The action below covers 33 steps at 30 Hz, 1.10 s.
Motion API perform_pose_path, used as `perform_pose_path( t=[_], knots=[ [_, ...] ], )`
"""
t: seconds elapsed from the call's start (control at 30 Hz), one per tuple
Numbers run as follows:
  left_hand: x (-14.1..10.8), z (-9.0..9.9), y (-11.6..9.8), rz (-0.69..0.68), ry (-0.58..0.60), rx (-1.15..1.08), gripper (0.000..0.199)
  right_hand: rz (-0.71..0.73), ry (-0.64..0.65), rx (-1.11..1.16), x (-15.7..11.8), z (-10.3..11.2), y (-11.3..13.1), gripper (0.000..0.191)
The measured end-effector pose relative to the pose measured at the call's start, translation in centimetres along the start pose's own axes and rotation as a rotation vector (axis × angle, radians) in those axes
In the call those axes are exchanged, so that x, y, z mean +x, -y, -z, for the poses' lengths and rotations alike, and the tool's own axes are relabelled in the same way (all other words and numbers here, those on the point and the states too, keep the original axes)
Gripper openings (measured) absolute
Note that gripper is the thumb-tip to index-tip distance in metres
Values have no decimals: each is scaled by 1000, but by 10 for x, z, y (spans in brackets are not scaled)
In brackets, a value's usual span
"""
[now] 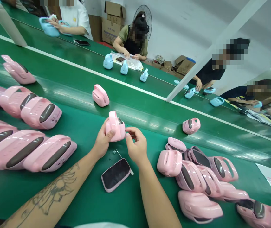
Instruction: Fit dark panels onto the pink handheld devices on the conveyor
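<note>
My left hand (104,138) is closed round a pink plastic housing (117,130) with a loop handle, held above the green table. At the housing's right side, my right hand (136,142) has its thumb and forefinger pinched together; what is between them is too small to make out. Below my hands, a pink-rimmed part with a dark panel (115,174) lies on the table, a thin white piece (132,172) at its right edge. Small clear bits (114,152) lie just above that part.
Several pink housings (49,153) are grouped at the left, and more (197,202) at the right. Single ones (100,95) stand on the green belt (145,109) ahead. Across it, people handle blue housings (108,61). A white post (211,50) rises from the divider.
</note>
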State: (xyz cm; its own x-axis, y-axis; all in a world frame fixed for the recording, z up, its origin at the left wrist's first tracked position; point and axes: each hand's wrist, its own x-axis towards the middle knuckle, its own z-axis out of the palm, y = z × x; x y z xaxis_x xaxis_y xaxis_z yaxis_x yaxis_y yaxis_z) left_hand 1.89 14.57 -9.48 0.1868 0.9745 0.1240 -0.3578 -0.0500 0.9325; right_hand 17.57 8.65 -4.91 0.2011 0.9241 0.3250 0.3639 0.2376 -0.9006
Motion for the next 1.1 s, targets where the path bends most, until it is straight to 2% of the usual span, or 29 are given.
perform_pose_path(
  t=[0.1,0.17,0.27,0.33,0.43,0.5,0.57,0.7,0.83,0.97,1.1],
  knots=[
    [1,7,-8,202,44,-94,82,91,143,-50,0,11,-3,41],
    [0,12,-14,327,155,-155,79,138,220,-101,1,18,-3,54],
    [-3,16,-22,323,351,-197,75,174,228,-120,4,25,-2,66],
    [-6,14,-24,260,393,-135,79,162,227,-100,5,29,1,70],
    [-8,8,-22,224,316,3,88,133,341,-118,3,34,6,87],
    [-7,7,-21,233,221,41,82,133,412,-190,1,35,8,102],
    [-5,8,-21,223,166,38,72,146,411,-266,-1,33,8,109],
    [2,15,-27,265,247,-4,65,204,323,-315,-2,24,1,110],
    [4,19,-31,367,304,-100,68,295,326,-323,-2,17,-7,114],
    [4,19,-31,359,325,-163,70,341,305,-400,-4,14,-9,125],
    [3,16,-31,362,342,-183,74,334,328,-376,-4,15,-6,121]
  ],
)
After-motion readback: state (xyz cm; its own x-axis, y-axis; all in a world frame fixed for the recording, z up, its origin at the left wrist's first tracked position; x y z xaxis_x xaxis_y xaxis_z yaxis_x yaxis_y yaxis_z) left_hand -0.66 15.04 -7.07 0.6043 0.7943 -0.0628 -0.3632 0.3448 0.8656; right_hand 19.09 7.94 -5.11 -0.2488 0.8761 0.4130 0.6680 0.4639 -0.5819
